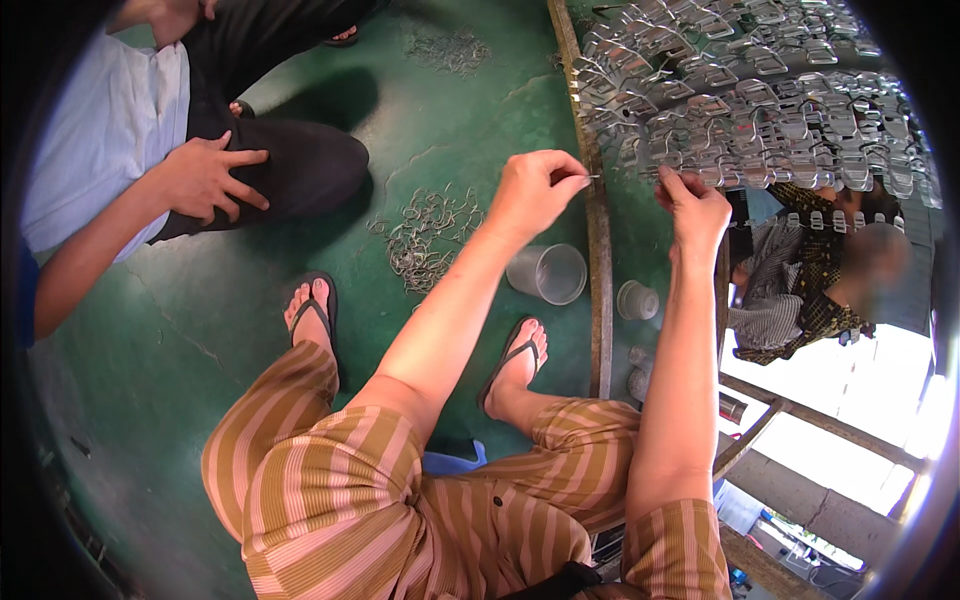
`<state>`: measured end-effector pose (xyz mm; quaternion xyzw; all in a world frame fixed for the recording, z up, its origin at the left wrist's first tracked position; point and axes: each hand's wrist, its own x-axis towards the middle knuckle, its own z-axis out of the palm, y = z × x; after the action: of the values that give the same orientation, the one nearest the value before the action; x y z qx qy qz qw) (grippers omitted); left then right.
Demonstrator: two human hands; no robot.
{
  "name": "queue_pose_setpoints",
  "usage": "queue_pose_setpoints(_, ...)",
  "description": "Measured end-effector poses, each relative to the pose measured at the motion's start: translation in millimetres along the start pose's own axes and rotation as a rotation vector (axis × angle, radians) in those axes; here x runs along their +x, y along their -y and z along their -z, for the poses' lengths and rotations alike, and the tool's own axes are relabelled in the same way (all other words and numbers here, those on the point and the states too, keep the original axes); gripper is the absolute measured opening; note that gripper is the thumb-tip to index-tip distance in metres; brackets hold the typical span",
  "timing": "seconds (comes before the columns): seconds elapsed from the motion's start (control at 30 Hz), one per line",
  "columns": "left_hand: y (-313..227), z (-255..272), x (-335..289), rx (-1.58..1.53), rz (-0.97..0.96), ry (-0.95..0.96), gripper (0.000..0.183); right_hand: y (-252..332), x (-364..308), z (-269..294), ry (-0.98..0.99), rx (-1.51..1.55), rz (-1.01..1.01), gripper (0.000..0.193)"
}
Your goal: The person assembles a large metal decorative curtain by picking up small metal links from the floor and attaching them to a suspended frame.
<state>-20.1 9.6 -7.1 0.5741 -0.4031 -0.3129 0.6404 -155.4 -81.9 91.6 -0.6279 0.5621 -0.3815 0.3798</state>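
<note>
left hand point(530, 192): fingertips pinched on a thin, silver metal sliver point(594, 177), by the left edge of a long, brown wooden rail point(600, 310). right hand point(700, 212): fingertips drawn close, at the lower-left corner of rows of silver, bent-metal clips point(770, 135); whether it grips one, i cannot tell. curved, grey metal hooks point(425, 240): heaped on the green floor point(140, 430), left of the rail. risks, as i judge: slack pinch, sliver lost to the floor; careless tug, rows tangled.
</note>
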Motion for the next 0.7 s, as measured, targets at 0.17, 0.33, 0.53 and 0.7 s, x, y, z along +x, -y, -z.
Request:
queue_pose_setpoints(0.17, -2.3, -42.3, 8.1, -0.186, -0.033, -0.137, 0.010, 0.5, 0.3, -0.9, 0.043, 0.007, -0.014, 0.017)
queue_pose_setpoints(0.33, -2.4, -53.3, 12.7, -0.278, -0.022, -0.181, 0.009, 0.3, 0.5, 0.8, 0.044, 0.002, -0.026, 0.018)
queue_pose_setpoints(0.53, 2.3, -50.2, 20.3, -0.228, -0.049, -0.139, 0.009, -2.4, 1.9, 0.2, 0.036, 0.008, -0.030, 0.019)
queue_pose_setpoints(0.7, 8.2, -52.5, 22.5, -0.069, -0.212, -0.121, 0.006, -8.0, 3.7, -3.9, 0.023, -0.009, 0.030, 0.021)
